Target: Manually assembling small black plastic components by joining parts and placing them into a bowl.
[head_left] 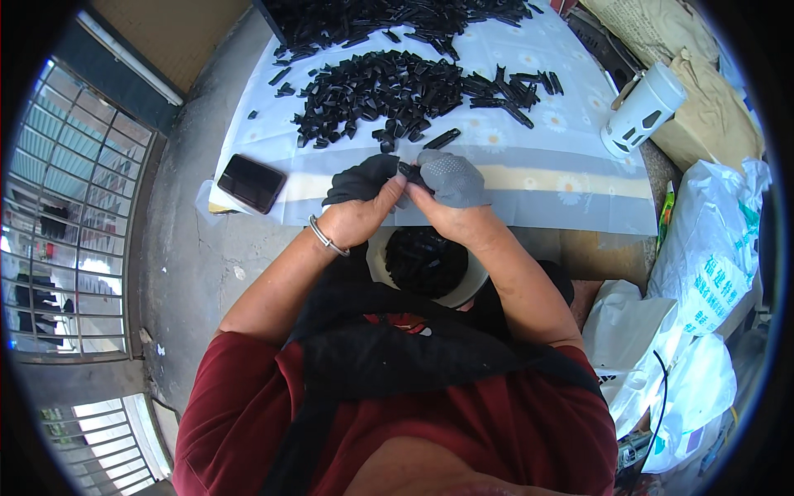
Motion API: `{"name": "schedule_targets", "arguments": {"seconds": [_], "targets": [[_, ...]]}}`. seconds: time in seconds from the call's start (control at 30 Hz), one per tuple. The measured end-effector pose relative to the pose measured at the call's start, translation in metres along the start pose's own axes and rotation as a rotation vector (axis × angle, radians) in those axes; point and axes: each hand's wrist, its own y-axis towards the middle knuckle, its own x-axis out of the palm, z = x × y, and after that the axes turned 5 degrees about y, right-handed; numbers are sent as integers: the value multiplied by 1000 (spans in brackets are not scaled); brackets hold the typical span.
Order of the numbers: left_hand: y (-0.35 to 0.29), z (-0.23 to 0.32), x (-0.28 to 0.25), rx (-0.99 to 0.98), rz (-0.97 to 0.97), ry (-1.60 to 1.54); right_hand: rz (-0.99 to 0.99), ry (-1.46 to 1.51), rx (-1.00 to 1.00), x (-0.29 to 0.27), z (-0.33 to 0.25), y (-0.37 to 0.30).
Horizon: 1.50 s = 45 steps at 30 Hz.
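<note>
Both gloved hands meet just in front of the tabletop (579, 207) edge, working one small black part (411, 173) between them. The step in hand looks like fitting or pressing that part together. The left hand (364, 198) has its grip pressed around the part's near end; the right hand (451, 186) pinches the other end with curled fingers. The pile (380, 91) of like parts lies just beyond the hands on the tabletop, and a bowl (426, 264) of dark pieces sits just below them. The next move would likely call for a firm, aligned squeeze.
</note>
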Motion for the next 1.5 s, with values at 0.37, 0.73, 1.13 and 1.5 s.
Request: {"name": "schedule_targets", "arguments": {"seconds": [0.37,0.73,1.13,1.5], "targets": [[-2,-19,21,-270,12,-641,50,153,32,-2,-10,1],[1,3,5,-317,111,-435,-13,-101,-5,-17,-11,-9],[-14,6,8,53,55,189,-1,-121,-153,9,-19,-13],[-20,-6,-2,-253,-33,-391,-6,74,-4,8,-30,-3]]}}
